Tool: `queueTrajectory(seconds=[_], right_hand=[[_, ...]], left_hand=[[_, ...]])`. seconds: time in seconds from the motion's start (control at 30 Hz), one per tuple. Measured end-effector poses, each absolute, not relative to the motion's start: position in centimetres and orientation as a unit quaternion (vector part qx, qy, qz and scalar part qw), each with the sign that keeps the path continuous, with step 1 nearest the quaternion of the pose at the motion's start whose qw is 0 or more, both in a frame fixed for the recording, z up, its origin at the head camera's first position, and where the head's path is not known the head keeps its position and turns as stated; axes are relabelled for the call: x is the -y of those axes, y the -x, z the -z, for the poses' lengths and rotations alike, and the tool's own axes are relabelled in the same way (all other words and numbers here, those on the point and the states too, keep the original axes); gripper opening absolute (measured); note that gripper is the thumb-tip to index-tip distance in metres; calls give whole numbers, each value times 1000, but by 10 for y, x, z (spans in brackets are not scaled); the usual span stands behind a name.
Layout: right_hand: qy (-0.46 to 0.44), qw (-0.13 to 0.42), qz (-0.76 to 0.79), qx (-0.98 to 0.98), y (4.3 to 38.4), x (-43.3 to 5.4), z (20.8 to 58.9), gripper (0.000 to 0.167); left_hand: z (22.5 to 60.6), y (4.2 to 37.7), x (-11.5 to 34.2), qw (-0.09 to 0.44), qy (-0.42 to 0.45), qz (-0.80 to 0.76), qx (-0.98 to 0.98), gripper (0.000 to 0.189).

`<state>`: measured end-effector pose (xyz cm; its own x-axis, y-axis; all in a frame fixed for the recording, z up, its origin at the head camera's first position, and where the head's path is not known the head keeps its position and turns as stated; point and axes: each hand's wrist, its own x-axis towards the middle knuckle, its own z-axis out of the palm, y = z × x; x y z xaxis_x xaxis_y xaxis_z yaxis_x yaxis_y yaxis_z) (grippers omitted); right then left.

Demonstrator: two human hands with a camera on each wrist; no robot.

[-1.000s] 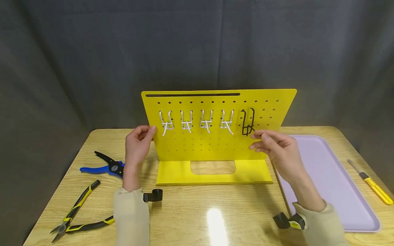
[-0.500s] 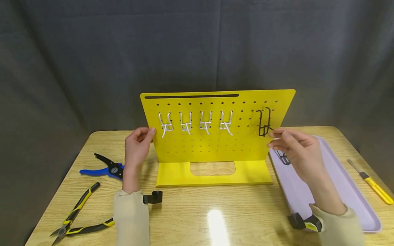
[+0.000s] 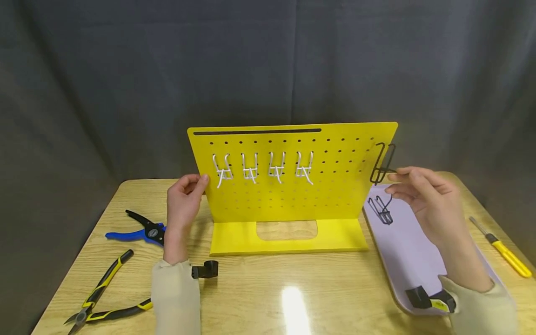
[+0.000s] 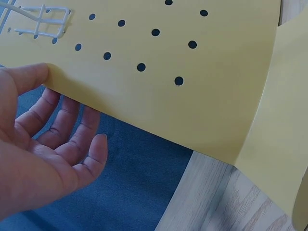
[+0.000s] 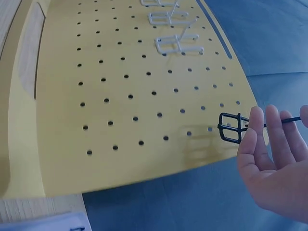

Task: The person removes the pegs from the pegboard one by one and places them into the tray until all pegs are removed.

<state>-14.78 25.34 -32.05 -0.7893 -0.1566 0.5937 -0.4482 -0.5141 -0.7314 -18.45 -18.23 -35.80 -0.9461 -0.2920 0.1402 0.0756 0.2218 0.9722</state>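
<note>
Our left hand (image 3: 183, 200) grips the pegboard (image 3: 289, 212) and our right hand (image 3: 433, 202) pinches 1 black hook (image 5: 239, 128), apparently a positioning step, so next we need both steady.

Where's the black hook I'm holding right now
The held hook is at right in the head view, pinched by your right hand, visually overlapping the right edge of the yellow pegboard, above the lilac tray.

Pliers (image 3: 153, 233) lie left of the pegboard (image 3: 284, 214), tray (image 3: 412, 242) and screwdriver (image 3: 508, 256) to its right.
</note>
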Motion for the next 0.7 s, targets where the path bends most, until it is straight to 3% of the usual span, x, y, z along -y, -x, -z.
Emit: queueTrajectory(seconds=[0.3, 0.7], right_hand=[[-242, 124, -777, 567, 142, -275, 315, 26], [-152, 125, -803, 562, 144, -310, 322, 22]], left_hand=[[357, 184, 186, 155, -68, 623, 764, 34], [357, 185, 183, 152, -62, 629, 760, 33]])
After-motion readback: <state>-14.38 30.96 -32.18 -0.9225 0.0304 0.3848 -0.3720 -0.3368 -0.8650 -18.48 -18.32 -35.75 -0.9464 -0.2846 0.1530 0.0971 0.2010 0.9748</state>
